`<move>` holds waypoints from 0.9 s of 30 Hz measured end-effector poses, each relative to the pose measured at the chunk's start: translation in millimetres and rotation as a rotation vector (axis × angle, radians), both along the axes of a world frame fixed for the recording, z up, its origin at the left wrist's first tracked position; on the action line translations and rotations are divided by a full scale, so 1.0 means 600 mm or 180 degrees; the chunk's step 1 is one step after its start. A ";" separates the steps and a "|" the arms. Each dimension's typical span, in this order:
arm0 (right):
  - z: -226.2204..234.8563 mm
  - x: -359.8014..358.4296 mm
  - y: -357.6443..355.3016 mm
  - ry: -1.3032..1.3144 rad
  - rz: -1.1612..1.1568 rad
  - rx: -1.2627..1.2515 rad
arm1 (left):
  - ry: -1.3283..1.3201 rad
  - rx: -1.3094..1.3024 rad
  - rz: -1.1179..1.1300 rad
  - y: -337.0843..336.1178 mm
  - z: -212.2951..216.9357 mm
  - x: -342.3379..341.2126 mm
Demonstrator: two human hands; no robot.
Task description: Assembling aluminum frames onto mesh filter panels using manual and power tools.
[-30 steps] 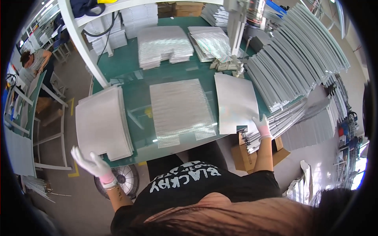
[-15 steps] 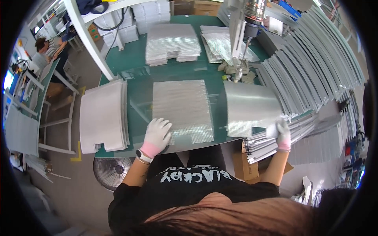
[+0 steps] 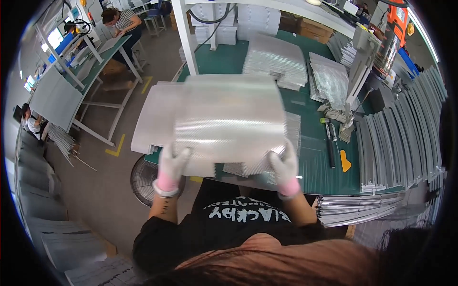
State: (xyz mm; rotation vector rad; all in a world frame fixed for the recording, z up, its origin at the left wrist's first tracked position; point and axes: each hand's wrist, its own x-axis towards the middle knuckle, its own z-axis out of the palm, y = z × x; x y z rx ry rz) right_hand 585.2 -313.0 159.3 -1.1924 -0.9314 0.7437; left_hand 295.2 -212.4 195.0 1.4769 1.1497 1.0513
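A silvery, finely textured sheet panel with a notch in its near edge is lifted above the green-topped table, slightly blurred. My left hand, in a white and pink glove, grips its near left corner. At the near right corner my gloved right hand holds it too, thumb on top. Beneath lies a clear textured sheet, mostly covered by the panel. A stack of pale panels sits at the table's left, partly hidden behind the held one.
A stack of wrapped panels stands farther back. Right of the hands lie a black-handled tool and a yellow-orange scraper-like piece. Many upright grey panels line the right side. A fan stands below left; another person sits beyond.
My right hand has brought the panel from the right side leftward over the table. My left hand has come off the clear sheet and taken the panel's left corner. The view has swung right.
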 end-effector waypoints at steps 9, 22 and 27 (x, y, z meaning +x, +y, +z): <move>-0.048 -0.256 0.235 -0.0443 0.1634 -0.0254 | 0.0763 0.0161 0.0587 0.229 -0.085 -0.344; -0.149 -0.308 0.301 -0.0661 0.0831 -0.1166 | 0.2030 -0.0507 -0.0104 0.378 -0.147 -0.366; -0.146 -0.322 0.332 -0.1095 0.0776 -0.1726 | 0.1353 -0.1095 -0.0493 0.369 -0.134 -0.330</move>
